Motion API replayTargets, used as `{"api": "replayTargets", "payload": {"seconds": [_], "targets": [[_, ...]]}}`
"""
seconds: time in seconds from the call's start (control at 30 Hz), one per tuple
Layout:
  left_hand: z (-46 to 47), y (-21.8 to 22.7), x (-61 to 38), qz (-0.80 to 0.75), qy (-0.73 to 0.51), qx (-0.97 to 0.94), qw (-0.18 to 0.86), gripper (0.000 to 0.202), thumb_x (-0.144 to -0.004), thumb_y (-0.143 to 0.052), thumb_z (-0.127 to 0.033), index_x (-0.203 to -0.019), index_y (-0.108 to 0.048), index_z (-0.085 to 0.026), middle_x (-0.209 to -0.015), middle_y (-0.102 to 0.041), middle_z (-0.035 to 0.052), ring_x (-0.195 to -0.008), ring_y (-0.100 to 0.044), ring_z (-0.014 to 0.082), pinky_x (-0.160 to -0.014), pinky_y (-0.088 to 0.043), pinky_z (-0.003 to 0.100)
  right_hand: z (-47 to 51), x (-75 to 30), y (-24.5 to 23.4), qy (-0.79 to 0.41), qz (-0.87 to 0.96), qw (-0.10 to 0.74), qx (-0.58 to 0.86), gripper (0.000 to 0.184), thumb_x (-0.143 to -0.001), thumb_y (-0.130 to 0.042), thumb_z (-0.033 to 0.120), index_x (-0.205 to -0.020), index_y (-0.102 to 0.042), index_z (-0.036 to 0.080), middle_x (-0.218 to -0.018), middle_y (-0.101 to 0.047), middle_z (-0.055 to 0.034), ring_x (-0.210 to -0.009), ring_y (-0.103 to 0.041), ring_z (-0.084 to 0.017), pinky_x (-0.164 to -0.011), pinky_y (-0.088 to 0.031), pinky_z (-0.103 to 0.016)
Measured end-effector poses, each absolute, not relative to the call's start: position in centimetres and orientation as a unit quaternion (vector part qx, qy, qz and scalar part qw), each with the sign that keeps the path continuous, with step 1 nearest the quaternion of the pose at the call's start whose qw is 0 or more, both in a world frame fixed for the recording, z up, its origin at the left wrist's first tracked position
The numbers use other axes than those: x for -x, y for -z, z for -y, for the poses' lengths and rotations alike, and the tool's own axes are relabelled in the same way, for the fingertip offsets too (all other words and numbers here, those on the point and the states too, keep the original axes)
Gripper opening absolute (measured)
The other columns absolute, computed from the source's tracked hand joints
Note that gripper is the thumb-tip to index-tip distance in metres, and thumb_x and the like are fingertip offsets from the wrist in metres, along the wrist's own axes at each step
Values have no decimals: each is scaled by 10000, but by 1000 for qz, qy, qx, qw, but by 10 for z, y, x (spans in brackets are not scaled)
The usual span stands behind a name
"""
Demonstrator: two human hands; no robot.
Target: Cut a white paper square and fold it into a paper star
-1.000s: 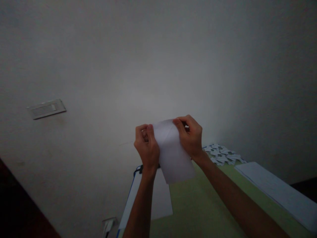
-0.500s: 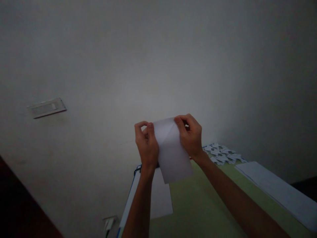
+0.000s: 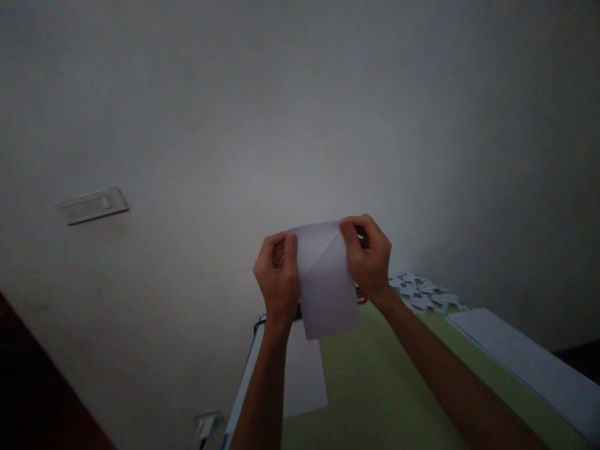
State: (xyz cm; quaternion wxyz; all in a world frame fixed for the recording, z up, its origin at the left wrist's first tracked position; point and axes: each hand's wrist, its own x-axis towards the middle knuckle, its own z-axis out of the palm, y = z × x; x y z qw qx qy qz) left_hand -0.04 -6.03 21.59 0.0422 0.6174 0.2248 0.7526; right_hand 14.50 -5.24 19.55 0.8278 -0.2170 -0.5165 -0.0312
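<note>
A white sheet of paper (image 3: 327,281) with a diagonal crease near its top hangs between my two hands, above the green table (image 3: 375,375). My left hand (image 3: 280,269) pinches its upper left edge, thumb in front and fingers curled behind. At the upper right corner my right hand (image 3: 368,253) grips the sheet between thumb and bent fingers. Below my left wrist, another white sheet (image 3: 304,375) lies on the table, partly covered by my forearm.
Several small folded paper pieces (image 3: 424,294) lie at the table's far right corner. A stack of white paper (image 3: 525,365) runs along the right edge. Behind the held sheet, a red-and-blue item (image 3: 361,296) shows partly. The wall carries a switch plate (image 3: 96,205) and a plugged socket (image 3: 206,426).
My right hand has shifted slightly right and the held sheet's lower edge has risen and swung a little left. My left thumb is straighter along the paper's edge. Both hands keep their grip.
</note>
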Motion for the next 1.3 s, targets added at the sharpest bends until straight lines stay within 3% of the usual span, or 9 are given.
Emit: {"api": "replayTargets", "payload": {"seconds": [0.2, 0.37, 0.57, 0.63, 0.8, 0.97, 1.1, 1.2, 1.3], "targets": [[60, -215, 2, -252, -739, -624, 31, 147, -971, -644, -333, -937, -641, -190, -752, -647, -9, -613, -600, 107, -534, -450, 183, 53, -144, -199, -95, 555, 801, 201, 210, -949, -676, 432, -963, -682, 223, -873, -701, -22, -768, -643, -159, -618, -502, -264], [59, -214, 5, -273, -725, -632, 13, 146, -1007, -595, -343, -981, -613, -200, -724, -612, -18, -572, -542, 98, -492, -383, 181, 52, -148, -201, -195, 585, 766, 183, 293, -868, -761, 479, -830, -640, 214, -769, -637, 12, -668, -586, -130, -563, -454, -249], [57, -214, 11, -321, -722, -613, -27, 182, -1025, -569, -393, -1001, -597, -215, -541, -422, -81, -473, -361, 96, -454, -255, 209, 55, -162, -203, -340, 695, 606, 183, 331, -767, -853, 455, -919, -735, 185, -813, -716, -10, -665, -628, -139, -588, -491, -259], [55, -214, 10, -329, -727, -603, -3, 215, -1025, -562, -431, -1003, -584, -218, -512, -390, -92, -454, -340, 98, -448, -244, 212, 52, -164, -202, -344, 692, 604, 194, 333, -773, -845, 452, -938, -759, 177, -878, -761, -42, -707, -664, -158, -610, -513, -271], [49, -210, 5, -311, -698, -642, 57, 359, -1005, -574, -472, -769, -529, -204, -574, -407, -62, -507, -384, 100, -467, -277, 217, 44, -160, -200, -324, 626, 681, 200, 359, -765, -843, 497, -921, -758, 186, -937, -783, -58, -770, -697, -186, -663, -567, -305], [45, -209, 7, -311, -699, -636, 101, 488, -947, -648, -513, -639, -423, -209, -533, -372, -67, -476, -327, 87, -437, -230, 214, 44, -161, -202, -288, 636, 681, 219, 344, -848, -764, 527, -887, -736, 186, -720, -670, 7, -573, -572, -121, -496, -467, -248], [37, -211, 13, -329, -699, -601, 204, 505, -855, -699, -636, -683, -536, -190, -525, -439, -69, -447, -352, 77, -414, -245, 195, 47, -167, -204, -219, 671, 685, 182, 399, -974, -609, 407, -1341, -609, 250, -830, -651, 19, -561, -554, -106, -478, -461, -235], [28, -212, 19, -343, -669, -595, 284, 536, -774, -740, -686, -731, -622, -165, -560, -540, -36, -473, -458, 97, -433, -348, 202, 54, -172, -205, -69, 711, 671, 200, 545, -950, -625, 275, -1479, -511, 337, -1164, -617, -59, -842, -636, -168, -660, -570, -311], [22, -211, 22, -352, -615, -612, 352, 510, -739, -786, -639, -843, -699, -147, -628, -632, 8, -507, -541, 124, -463, -438, 225, 63, -177, -207, 120, 740, 621, 229, 315, -884, -758, 256, -1185, -748, 345, -1381, -505, -83, -1272, -520, -286, -1027, -508, -482]]}}
